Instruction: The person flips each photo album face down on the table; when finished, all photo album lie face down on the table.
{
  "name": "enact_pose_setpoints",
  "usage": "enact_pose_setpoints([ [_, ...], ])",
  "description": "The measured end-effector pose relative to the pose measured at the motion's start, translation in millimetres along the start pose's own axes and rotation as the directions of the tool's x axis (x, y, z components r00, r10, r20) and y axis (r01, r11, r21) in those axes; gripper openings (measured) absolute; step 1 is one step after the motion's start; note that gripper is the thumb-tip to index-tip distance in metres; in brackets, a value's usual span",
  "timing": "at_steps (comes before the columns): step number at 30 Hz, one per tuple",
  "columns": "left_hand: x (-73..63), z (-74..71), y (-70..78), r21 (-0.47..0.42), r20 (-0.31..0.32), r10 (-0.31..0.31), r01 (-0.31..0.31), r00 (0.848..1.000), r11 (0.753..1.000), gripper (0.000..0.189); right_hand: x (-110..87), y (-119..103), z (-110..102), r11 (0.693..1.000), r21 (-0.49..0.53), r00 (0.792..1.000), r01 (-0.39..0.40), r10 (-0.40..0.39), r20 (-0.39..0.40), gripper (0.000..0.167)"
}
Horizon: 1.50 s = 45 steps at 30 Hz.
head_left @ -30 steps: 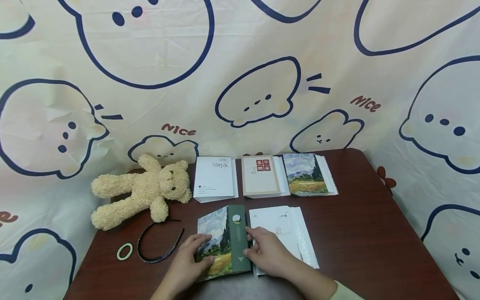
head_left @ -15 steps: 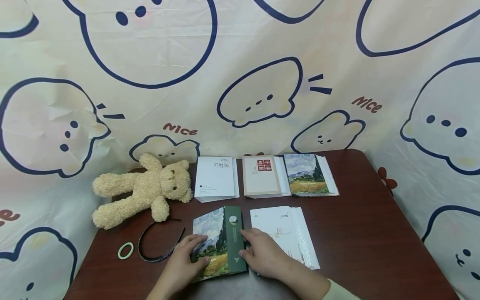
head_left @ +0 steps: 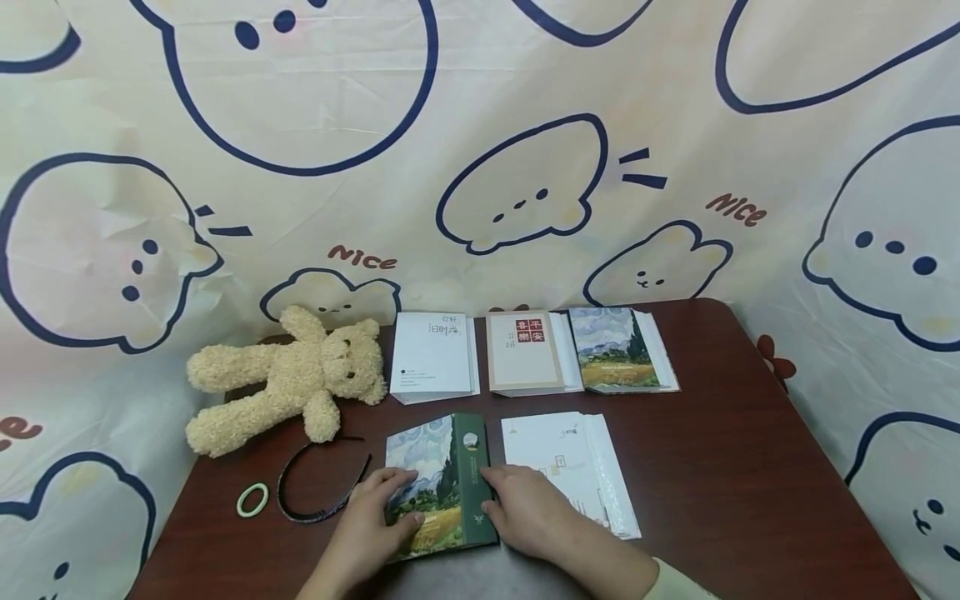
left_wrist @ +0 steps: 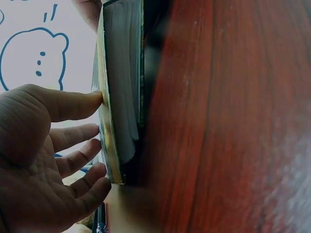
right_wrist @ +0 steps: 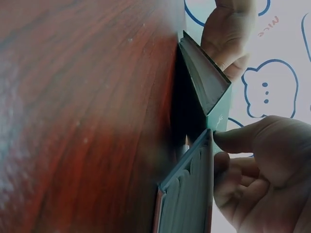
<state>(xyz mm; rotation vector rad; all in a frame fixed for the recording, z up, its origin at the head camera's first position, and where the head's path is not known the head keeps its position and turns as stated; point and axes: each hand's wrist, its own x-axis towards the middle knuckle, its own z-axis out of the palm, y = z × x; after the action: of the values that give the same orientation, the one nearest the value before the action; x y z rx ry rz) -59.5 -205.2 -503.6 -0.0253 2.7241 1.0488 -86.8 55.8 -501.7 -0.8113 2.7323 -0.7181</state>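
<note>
A photo album with a painted landscape cover point(head_left: 435, 467) and a green spine point(head_left: 474, 500) lies in front of me, its loose page edges showing in the left wrist view. On its painted cover rest the thumb and fingertips of my left hand point(head_left: 375, 517), the fingers loosely bent. My right hand point(head_left: 528, 508) touches the green spine with thumb and index finger; its other fingers bend inward in the right wrist view. Just right of it, partly behind my right hand, is a white album point(head_left: 551, 437). The right wrist view shows that album's edge point(right_wrist: 189, 189) close beside the spine.
Along the back stand a white album point(head_left: 429, 354), a beige album point(head_left: 525, 354) and another landscape album point(head_left: 615, 350). To the left lie a plush bear point(head_left: 292, 375), a dark headband point(head_left: 300, 512) and a pale green ring point(head_left: 252, 500). All are on the brown table point(head_left: 735, 467).
Both hands and the landscape album have shifted slightly left, away from the white album. More of the table shows between the two albums.
</note>
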Motion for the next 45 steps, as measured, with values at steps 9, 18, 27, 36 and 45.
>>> enact_pose_setpoints([
  [9, 0.0, 5.7, 2.4, 0.047, -0.036, 0.048, -0.046, 0.998, 0.998, 0.05, -1.2, -3.1, -0.9, 1.0, -0.024, 1.0, -0.015, 0.015, -0.004, 0.047],
  [18, 1.0, 6.9, 1.5, 0.074, -0.031, 0.061, -0.058, 0.998, 0.996, 0.051, -2.5, -2.0, -1.7, 1.0, 0.008, 1.0, -0.023, 0.023, -0.004, 0.048],
  [27, 3.0, 5.1, 1.9, 0.098, -0.012, 0.079, -0.077, 0.997, 0.992, 0.051, -5.5, 3.5, -2.5, 0.998, 0.056, 0.999, -0.031, 0.032, -0.026, 0.048],
  [36, 7.1, 2.3, 3.7, 0.118, 0.009, 0.101, -0.101, 0.995, 0.988, 0.054, -9.7, 12.5, -4.3, 0.997, 0.068, 0.996, -0.03, 0.036, -0.083, 0.047],
  [45, 8.8, 0.0, 3.8, 0.131, 0.016, 0.117, -0.118, 0.993, 0.984, 0.055, -18.7, 21.4, -10.6, 0.997, 0.068, 0.986, -0.029, 0.039, -0.159, 0.051],
])
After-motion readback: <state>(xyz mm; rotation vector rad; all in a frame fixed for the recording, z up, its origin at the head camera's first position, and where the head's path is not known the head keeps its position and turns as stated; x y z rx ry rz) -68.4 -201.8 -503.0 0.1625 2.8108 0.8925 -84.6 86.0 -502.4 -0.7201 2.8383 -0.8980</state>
